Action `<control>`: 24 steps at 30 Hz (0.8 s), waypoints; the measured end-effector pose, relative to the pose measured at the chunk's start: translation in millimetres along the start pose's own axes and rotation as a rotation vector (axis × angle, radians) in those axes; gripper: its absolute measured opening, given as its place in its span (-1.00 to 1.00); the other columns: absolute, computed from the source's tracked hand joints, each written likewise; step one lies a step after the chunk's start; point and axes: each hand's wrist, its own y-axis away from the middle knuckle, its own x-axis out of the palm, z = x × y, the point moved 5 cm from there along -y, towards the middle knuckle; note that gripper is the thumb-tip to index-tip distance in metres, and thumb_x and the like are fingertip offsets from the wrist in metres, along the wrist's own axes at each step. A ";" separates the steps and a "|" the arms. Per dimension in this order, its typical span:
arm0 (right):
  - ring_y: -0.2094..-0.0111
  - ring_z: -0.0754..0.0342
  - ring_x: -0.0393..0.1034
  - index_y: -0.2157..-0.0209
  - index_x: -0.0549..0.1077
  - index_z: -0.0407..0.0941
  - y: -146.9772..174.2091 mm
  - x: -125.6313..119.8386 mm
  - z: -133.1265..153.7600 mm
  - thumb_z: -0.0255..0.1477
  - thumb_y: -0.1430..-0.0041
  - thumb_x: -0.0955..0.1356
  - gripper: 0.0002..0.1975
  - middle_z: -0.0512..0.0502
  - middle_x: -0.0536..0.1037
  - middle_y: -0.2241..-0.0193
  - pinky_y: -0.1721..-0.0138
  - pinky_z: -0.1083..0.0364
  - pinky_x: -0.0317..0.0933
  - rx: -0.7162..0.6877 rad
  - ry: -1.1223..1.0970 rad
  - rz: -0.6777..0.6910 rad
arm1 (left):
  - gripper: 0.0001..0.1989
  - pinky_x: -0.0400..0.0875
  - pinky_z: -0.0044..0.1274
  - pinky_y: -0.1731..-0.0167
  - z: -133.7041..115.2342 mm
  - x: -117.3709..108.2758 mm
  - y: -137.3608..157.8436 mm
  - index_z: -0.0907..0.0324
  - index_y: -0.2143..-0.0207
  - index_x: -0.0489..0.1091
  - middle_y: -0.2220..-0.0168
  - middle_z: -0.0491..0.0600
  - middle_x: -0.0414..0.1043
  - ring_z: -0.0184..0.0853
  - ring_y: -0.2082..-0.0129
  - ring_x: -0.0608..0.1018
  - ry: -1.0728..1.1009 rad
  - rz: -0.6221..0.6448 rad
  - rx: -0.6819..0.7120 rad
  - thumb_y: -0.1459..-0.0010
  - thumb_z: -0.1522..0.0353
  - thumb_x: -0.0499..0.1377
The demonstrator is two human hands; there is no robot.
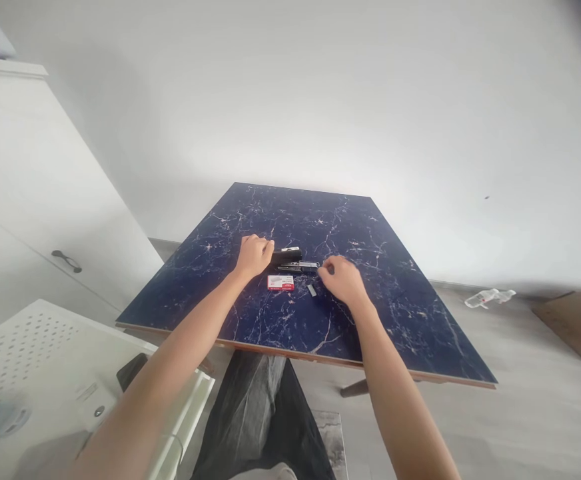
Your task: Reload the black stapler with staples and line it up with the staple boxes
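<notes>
A black stapler [290,257] lies on the dark blue marbled table [290,207], its top lifted from the metal staple channel below. My left hand [254,256] is closed around the stapler's left end. At the channel's right end, my right hand [343,277] has its thumb and fingers pinched together; whatever is between them is too small to make out. A small red and white box [280,283] sits just in front of the stapler. To the right of the box lies a short grey strip of staples [311,290].
A white cabinet [30,180] stands at the left, with a white perforated surface [25,347] in front of it holding a dark phone-like object [131,371]. On the floor at the right are a clear plastic bottle [489,298] and a cardboard box [573,325].
</notes>
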 end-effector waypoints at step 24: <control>0.18 -0.07 0.48 0.24 0.61 -0.11 -55.2 16.5 -49.6 -0.27 -0.27 0.25 -0.67 -0.15 0.63 0.27 0.07 0.00 0.29 0.147 -0.507 0.021 | -0.37 0.32 -0.39 0.22 10.1 1.1 6.4 0.16 0.41 0.51 0.39 0.04 0.55 -0.18 0.30 0.54 0.202 0.198 -0.108 -0.43 0.06 -0.21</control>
